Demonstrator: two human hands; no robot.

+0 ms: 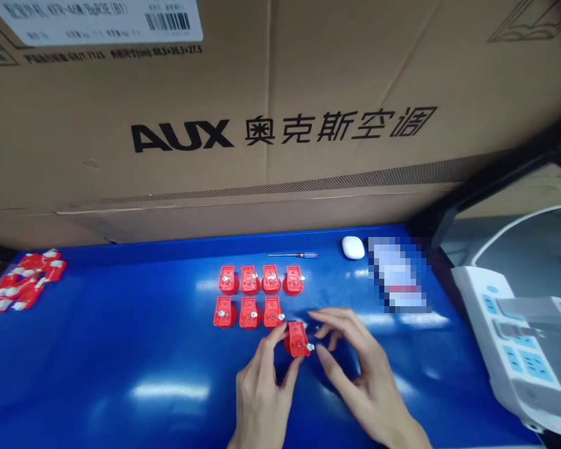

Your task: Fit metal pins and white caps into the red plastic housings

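Between thumb and forefinger, my left hand (265, 380) pinches a red plastic housing (298, 340) that has a small white tag or key at its lower right corner. My right hand (362, 368) is just to the right of that housing, its fingers curved and apart with nothing between them. Beyond my hands, several similar red housings (249, 312) are laid out in two rows on the blue table (135, 337), each with a small metal-and-white piece on it. What that small piece is exactly, I cannot make out.
Behind the rows lies a small screwdriver (293, 255). A white rounded case (353, 247) and a pixelated phone-like object (397, 274) are at the right. Red-and-white pieces (25, 280) pile up at far left. A large cardboard box (262, 81) walls the back; a white power strip (509, 349) stands right.
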